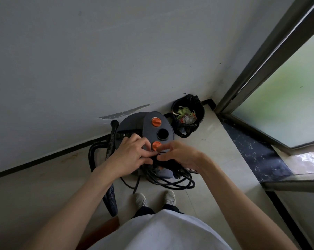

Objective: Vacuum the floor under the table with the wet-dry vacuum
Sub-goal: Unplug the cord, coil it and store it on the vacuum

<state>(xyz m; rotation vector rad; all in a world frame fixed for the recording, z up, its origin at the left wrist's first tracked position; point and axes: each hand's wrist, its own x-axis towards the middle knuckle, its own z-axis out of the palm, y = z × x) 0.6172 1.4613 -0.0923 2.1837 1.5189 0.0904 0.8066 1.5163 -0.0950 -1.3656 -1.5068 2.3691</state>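
Dressed in a plain white short-sleeved top (161,231) of smooth fabric, filling the lower middle of the view, with no print or marking visible on it. Bare from there down both forearms to the left hand (132,156) and the right hand (181,156), without watch, ring or band to be seen on wrist or fingers. Below the hem, dark navy trouser legs (145,211) ending at a pair of pale grey-white lace-up sneakers (140,200), toes rounded and a little scuffed-looking, the laces hard to make out.
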